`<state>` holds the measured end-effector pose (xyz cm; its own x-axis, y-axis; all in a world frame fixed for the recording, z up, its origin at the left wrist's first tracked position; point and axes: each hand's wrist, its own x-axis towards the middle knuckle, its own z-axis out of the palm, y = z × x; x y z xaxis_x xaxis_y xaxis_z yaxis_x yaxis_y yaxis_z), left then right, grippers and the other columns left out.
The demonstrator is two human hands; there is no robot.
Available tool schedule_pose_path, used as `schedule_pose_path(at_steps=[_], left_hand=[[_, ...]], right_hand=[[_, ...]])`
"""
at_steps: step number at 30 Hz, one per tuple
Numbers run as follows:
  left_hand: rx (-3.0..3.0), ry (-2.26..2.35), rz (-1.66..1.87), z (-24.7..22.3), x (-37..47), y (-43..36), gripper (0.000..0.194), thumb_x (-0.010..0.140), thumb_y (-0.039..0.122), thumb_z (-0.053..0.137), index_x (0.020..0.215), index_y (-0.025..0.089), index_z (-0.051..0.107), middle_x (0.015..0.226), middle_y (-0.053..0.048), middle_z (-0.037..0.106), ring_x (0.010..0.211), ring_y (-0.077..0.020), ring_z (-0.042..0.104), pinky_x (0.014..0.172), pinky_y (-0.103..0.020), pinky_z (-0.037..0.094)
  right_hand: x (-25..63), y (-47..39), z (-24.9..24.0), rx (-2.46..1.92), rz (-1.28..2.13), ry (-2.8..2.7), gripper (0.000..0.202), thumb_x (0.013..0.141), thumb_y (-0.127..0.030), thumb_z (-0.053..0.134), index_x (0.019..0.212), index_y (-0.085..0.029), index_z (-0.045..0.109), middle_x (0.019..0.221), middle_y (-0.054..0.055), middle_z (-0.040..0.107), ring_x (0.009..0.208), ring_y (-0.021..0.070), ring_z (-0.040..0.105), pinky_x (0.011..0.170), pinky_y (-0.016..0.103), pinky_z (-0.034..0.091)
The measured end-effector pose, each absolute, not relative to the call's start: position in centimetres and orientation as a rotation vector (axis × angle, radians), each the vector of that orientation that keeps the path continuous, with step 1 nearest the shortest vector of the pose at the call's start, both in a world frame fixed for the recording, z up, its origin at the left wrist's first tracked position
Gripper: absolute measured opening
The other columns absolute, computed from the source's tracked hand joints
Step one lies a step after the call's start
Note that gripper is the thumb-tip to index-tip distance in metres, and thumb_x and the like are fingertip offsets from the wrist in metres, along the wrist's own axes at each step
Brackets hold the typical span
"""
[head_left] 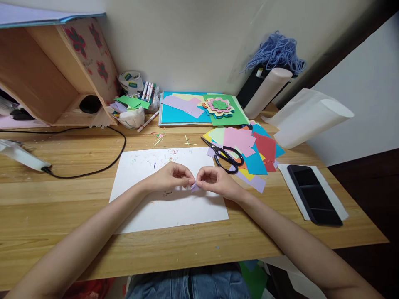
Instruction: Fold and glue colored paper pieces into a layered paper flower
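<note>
Between my fingertips is a small piece of purple paper (195, 187), mostly covered by the fingers. My left hand (173, 176) pinches it from the left, and my right hand (215, 181) pinches it from the right, the two sets of fingertips nearly touching. Both hands are over a white sheet (140, 211) marked with colored specks. Just beyond my right hand, black-handled scissors (229, 158) rest on a heap of colored paper pieces (238, 141). A layered paper flower (218, 106) lies on green paper at the back.
At the right are a dark phone (314, 195) on white paper and a white paper roll (311, 120). Markers (148, 91) and a scrap-filled container (132, 118) stand behind. On the left, a black cable (93, 176) runs from a white glue gun-like tool (23, 155) near a cardboard box (93, 62).
</note>
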<state>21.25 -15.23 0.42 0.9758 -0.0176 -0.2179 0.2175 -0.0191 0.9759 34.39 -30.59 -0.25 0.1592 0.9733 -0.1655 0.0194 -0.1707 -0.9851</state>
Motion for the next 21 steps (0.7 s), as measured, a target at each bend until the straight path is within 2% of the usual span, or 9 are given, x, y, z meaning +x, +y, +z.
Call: schedule_pose_path(at_steps=[21], left_hand=[[1.597,0.164,-0.181,0.17,21.18,-15.18,0.022,0.075,0.032,0.06,0.077,0.011,0.067,0.065,-0.001,0.058,0.059,-0.0081,0.047,0.058,-0.021,0.037]], right_hand=[[34.47,-30.51,-0.41,-1.422,1.189,-1.034,0.018,0.073,-0.032,0.064,0.072,-0.015,0.058,0.073,0.002,0.06,0.067,0.0113,0.053,0.062,0.023,0.041]])
